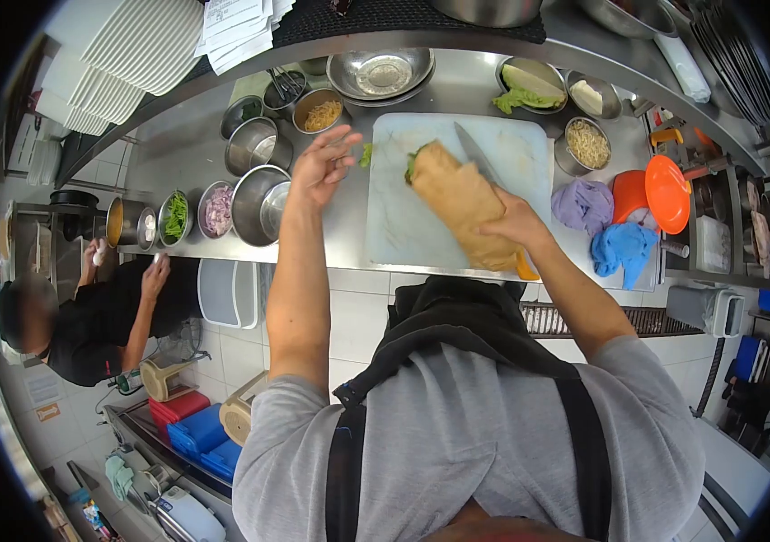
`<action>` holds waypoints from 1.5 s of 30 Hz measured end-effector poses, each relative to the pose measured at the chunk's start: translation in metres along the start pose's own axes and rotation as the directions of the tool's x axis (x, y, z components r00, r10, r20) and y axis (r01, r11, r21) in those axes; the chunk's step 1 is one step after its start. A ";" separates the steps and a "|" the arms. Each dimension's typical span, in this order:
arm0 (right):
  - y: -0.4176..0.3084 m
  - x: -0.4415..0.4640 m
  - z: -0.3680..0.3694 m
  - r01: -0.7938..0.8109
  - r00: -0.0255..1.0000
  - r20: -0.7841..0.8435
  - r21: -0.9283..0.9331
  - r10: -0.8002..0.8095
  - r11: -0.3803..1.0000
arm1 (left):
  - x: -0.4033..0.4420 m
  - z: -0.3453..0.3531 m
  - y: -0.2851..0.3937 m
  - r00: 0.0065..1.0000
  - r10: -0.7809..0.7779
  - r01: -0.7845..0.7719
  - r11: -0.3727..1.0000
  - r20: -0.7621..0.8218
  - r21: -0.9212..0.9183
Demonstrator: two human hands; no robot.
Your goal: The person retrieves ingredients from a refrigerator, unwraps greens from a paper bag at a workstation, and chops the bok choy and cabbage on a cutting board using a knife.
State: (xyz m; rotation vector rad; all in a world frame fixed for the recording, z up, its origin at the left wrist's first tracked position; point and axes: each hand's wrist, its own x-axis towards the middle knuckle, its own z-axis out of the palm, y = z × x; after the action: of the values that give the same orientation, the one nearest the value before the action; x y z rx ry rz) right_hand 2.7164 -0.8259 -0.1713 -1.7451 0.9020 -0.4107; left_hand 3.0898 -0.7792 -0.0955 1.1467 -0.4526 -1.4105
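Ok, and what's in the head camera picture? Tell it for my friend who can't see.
A person's right hand touches a tan wrap with green leaves poking out, on a white cutting board, a knife blade showing beside it. The left hand is raised, empty, near metal bowls.

I'm running one head cam, fisheye, peering steeply down and forward from close above the wearer's shirt [457,434]; it's framing wrap [454,197] near centre, counter [340,239] around, shelf [584,45] up top.
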 end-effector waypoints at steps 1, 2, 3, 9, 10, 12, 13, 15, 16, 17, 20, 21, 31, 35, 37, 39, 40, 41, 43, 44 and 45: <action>0.015 0.006 0.001 -0.085 0.994 -0.053 0.221 0.099 0.972 | -0.013 -0.002 0.001 0.996 0.067 -0.073 0.990 0.058 0.121; 0.014 0.016 0.001 -0.086 0.994 -0.052 0.219 0.099 0.972 | -0.022 0.002 -0.006 0.996 0.068 -0.074 0.990 0.057 0.119; 0.008 0.026 0.007 -0.147 0.979 -0.075 0.401 0.192 0.904 | -0.031 0.011 -0.019 0.999 0.003 -0.011 0.975 0.040 0.222; -0.030 0.054 0.073 -0.215 0.956 -0.156 0.200 0.247 0.956 | -0.044 0.050 -0.117 0.960 0.264 -0.239 0.602 0.094 0.762; -0.022 0.055 0.082 -0.240 0.949 -0.140 0.258 0.282 0.936 | -0.049 0.048 -0.121 0.962 0.259 -0.235 0.605 0.090 0.761; -0.017 0.052 0.076 -0.146 0.965 -0.178 0.247 0.193 0.958 | -0.060 0.054 -0.113 0.877 0.382 -0.372 0.161 0.290 0.914; -0.015 0.049 0.065 -0.220 0.946 -0.189 0.217 0.262 0.951 | -0.061 0.057 -0.117 0.877 0.386 -0.370 0.162 0.286 0.915; -0.017 0.039 0.047 -0.309 0.917 -0.223 0.131 0.331 0.942 | -0.061 0.064 -0.131 0.813 0.483 -0.342 -0.056 0.325 0.938; -0.011 0.036 0.044 -0.305 0.918 -0.222 0.129 0.327 0.944 | -0.058 0.061 -0.133 0.811 0.487 -0.340 -0.057 0.324 0.939; -0.008 0.033 0.040 -0.258 0.929 -0.248 0.092 0.273 0.962 | -0.055 0.060 -0.129 0.818 0.535 -0.352 0.179 0.209 0.919; -0.002 0.022 0.037 -0.203 0.918 -0.328 0.092 0.222 0.975 | -0.056 0.043 -0.102 0.933 0.259 -0.011 0.714 -0.250 0.700; -0.006 0.018 0.039 -0.181 0.900 -0.377 0.133 0.219 0.974 | -0.053 0.025 -0.097 0.891 0.277 -0.018 0.813 -0.361 0.581; -0.040 0.030 0.078 -0.103 0.958 -0.285 -0.262 0.025 0.959 | -0.069 -0.065 -0.070 0.686 0.434 0.022 0.790 -0.585 0.612; -0.045 0.057 0.086 -0.026 0.976 -0.216 -0.168 -0.011 0.985 | -0.088 -0.043 -0.032 0.715 0.568 0.186 0.406 -0.406 0.895; -0.052 0.060 0.082 -0.041 0.983 -0.184 -0.149 0.013 0.988 | -0.083 -0.058 -0.040 0.555 0.819 0.108 0.102 -0.145 0.989; -0.038 0.058 0.079 -0.035 0.978 -0.208 -0.187 -0.004 0.982 | -0.088 -0.048 -0.034 0.382 0.922 -0.055 -0.052 0.069 0.997; -0.029 0.055 0.079 -0.036 0.972 -0.233 -0.225 -0.018 0.974 | -0.083 -0.044 -0.039 0.385 0.921 -0.056 -0.050 0.068 0.997; -0.027 0.051 0.076 -0.040 0.973 -0.232 -0.228 -0.014 0.973 | -0.075 -0.043 -0.046 0.641 0.765 -0.057 0.126 -0.061 0.990; -0.032 0.042 0.072 -0.069 0.958 -0.286 -0.237 -0.002 0.969 | -0.047 -0.040 -0.061 0.903 0.397 0.109 0.150 -0.161 0.983; -0.035 0.036 0.069 -0.067 0.959 -0.283 -0.238 -0.003 0.969 | -0.029 -0.040 -0.070 0.947 0.261 0.198 -0.013 -0.188 0.980; -0.038 0.030 0.065 -0.028 0.961 -0.274 -0.240 -0.040 0.970 | -0.015 -0.048 -0.084 0.946 0.263 0.198 -0.014 -0.187 0.980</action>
State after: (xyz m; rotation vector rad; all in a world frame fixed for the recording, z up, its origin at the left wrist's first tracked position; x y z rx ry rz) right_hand 2.7927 -0.8000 -0.1645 -1.9431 1.1877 -0.5792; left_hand 3.0824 -0.7305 -0.1794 2.5192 -1.4205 -0.5373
